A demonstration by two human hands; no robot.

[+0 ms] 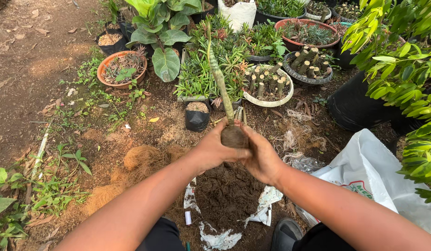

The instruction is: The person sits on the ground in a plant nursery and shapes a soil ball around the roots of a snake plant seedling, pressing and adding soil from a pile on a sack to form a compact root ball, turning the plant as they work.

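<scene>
Brown bulb: a rounded, earthy tuber (233, 136) sits clasped between both hands, right at the fingertips, with nothing between skin and bulb.
Left hand: the left hand (214, 149) wraps the bulb from its own side, fingers curled closed around the lower half, thumb across the front.
Right hand: the right hand (262, 158) presses in from the opposite side, fingers likewise curled shut on the bulb; both hands are equally near, each touching it.
Long axis: a mottled green stalk (218, 76) rises from the top of the bulb, running up and away from the fingers, leaning slightly to the left, its tip reaching among the foliage behind.
Below the hands: a mound of dark soil (227, 197) lies directly under the held bulb, resting on torn white plastic (266, 204).
Beside: a white plastic sack (371, 172) lies just right of the soil; a heap of brown coconut fibre (141, 158) lies to the left.
Further out: a small black grow bag (197, 117) filled with soil stands beyond the hands, next to a white bowl-shaped pot of cut stems (269, 86).
Edge: a terracotta pot (122, 69) and a broad-leaved plant (162, 32) stand at the back left; a large black container (359, 107) under leafy branches is at the right.
</scene>
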